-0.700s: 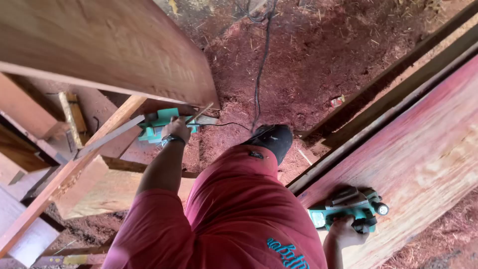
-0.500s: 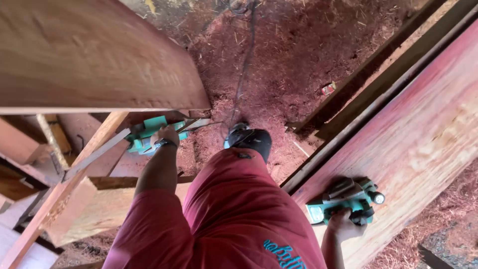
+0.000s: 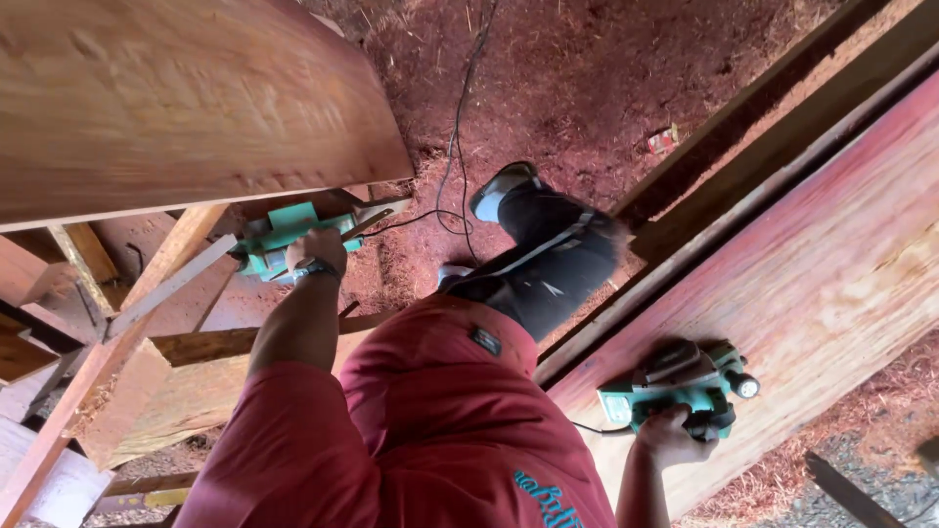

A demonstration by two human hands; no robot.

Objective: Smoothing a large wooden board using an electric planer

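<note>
Two teal power planers in play, one gripped in each hand, red sawdust underfoot.

The left hand point(image 3: 315, 249) is clenched around a teal electric hand planer point(image 3: 284, 238) down beside the pale timber frame pieces point(image 3: 147, 303), just under the big tilted reddish-brown wooden slab point(image 3: 186, 98). Over on the other side, the right hand point(image 3: 670, 438) grasps the handle of a second teal and black electric planer point(image 3: 680, 386), which sits flat on the long red-stained plank point(image 3: 831, 284). A thin black cord point(image 3: 458, 137) snakes across the red sawdust-covered ground point(image 3: 587, 78), and a black boot point(image 3: 538, 230) is lifted above it.
</note>
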